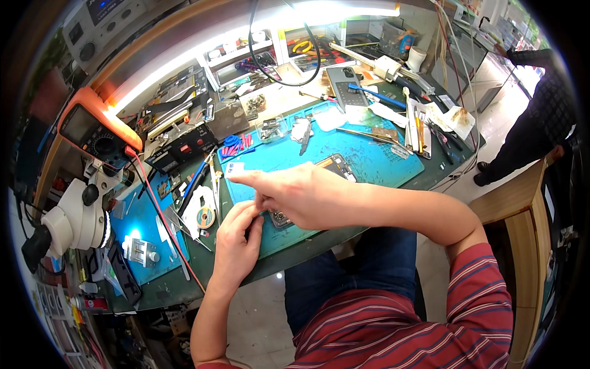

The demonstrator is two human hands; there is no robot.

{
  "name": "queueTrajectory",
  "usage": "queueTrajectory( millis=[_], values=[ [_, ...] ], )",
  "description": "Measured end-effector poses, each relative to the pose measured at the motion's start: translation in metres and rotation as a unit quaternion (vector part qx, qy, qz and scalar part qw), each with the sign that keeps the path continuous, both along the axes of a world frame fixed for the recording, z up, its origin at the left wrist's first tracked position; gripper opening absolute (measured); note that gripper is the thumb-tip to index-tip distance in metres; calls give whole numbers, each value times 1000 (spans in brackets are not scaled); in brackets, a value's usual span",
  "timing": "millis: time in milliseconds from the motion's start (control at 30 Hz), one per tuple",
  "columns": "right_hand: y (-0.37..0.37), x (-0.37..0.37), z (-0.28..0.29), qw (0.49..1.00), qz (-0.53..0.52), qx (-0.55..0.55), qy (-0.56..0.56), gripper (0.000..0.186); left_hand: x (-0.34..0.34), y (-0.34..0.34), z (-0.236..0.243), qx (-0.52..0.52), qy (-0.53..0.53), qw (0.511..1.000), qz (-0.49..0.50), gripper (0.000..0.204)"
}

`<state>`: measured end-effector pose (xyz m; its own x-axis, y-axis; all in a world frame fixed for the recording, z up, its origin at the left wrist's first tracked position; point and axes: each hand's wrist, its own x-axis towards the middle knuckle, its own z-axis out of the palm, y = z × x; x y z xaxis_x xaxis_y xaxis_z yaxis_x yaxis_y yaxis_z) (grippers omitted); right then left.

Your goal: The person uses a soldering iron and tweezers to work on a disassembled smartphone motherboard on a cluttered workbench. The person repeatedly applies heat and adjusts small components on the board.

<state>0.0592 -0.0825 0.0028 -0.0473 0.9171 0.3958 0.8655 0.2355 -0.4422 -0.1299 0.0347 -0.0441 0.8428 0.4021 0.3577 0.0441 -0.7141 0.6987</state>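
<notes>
An opened phone [335, 165] lies on the blue work mat [393, 175]. My right hand [301, 192] passes over its middle and hides most of it. The index finger of that hand stretches left, while its other fingers curl down toward my left fingertips. My left hand [238, 237] is closed at the mat's near left edge, close to the phone's lower corner. Where the two hands meet, whatever they pinch is hidden. A small white-and-blue piece [234, 168] shows just beyond my right index fingertip.
An orange multimeter [98, 132] stands at left, its red lead running across the bench. Below it are a white microscope [74, 215] and a small metal clamp [141, 251]. Tweezers, pliers [445, 138] and a blue brush [381, 95] lie at right. A person [528, 117] stands beyond.
</notes>
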Motion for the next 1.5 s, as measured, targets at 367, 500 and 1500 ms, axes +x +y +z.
queueTrajectory(
  millis=[367,500,1500],
  values=[
    [9,-2,-8,980,-8,197,-33,62,1,-2,4,-30,9,1000,-3,22],
    [3,-2,-4,999,-20,25,-30,65,1,0,1,-7,-9,1000,-2,21],
    [-1,64,-20,944,-96,15,315,60,48,20,12,24,46,998,45,25]
  ],
)
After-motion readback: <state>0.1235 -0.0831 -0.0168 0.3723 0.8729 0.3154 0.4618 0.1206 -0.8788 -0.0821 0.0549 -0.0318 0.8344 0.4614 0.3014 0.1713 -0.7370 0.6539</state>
